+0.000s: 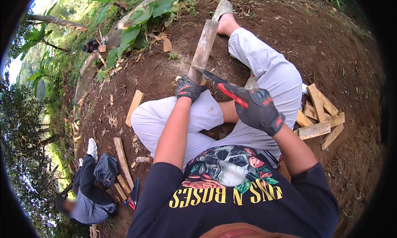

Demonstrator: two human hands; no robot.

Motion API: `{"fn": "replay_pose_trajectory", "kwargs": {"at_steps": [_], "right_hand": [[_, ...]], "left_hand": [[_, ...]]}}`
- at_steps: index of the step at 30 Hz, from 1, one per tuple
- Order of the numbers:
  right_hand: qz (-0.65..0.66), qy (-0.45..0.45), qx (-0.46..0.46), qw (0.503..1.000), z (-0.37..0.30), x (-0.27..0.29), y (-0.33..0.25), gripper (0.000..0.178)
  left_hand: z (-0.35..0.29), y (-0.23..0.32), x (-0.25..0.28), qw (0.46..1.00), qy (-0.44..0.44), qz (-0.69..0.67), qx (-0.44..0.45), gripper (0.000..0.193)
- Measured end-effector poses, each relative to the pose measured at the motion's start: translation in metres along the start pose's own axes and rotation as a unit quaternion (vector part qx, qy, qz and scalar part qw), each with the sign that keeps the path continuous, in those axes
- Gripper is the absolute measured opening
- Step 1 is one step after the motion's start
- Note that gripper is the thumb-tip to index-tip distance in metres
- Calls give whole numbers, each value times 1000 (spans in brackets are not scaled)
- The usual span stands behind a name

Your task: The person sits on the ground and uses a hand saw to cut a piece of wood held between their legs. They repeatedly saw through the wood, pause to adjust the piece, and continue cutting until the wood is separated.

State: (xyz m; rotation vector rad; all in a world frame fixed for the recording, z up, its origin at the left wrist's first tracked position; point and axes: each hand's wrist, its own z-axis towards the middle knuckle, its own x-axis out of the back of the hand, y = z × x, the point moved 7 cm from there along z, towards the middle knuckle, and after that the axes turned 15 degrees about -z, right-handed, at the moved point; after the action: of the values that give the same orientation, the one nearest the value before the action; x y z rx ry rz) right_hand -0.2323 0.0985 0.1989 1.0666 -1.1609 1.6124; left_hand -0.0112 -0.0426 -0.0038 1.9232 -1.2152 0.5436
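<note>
I sit on bare earth with one leg bent and one stretched out. My left hand [188, 89], in a black and red glove, grips the near end of a long flat wooden slat [204, 48] that leans away from me. My right hand [258, 108], gloved the same, is closed on the red handle of a big knife [215, 77]. Its dark blade lies across the slat's near end, just beyond my left hand.
Cut wood pieces [318, 114] are piled on the ground by my right side. Loose slats [135, 106] and another knife [133, 194] lie to my left. A second person [89, 188] sits at lower left. Leafy plants [136, 25] and logs edge the far left.
</note>
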Motion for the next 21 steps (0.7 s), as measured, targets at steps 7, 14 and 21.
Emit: {"fn": "replay_pose_trajectory", "kwargs": {"at_steps": [7,14,21], "right_hand": [[74,-172,-44,981,116,-165,-21,64],[118,-141,-58,981,60,-116,3,57],[304,24,-210,929,-32,21,56,50]], "left_hand": [[38,-24,-20,997,10,46,-68,110],[15,-16,34,992,26,-121,-12,118],[37,-40,31,970,155,-185,-41,96]]}}
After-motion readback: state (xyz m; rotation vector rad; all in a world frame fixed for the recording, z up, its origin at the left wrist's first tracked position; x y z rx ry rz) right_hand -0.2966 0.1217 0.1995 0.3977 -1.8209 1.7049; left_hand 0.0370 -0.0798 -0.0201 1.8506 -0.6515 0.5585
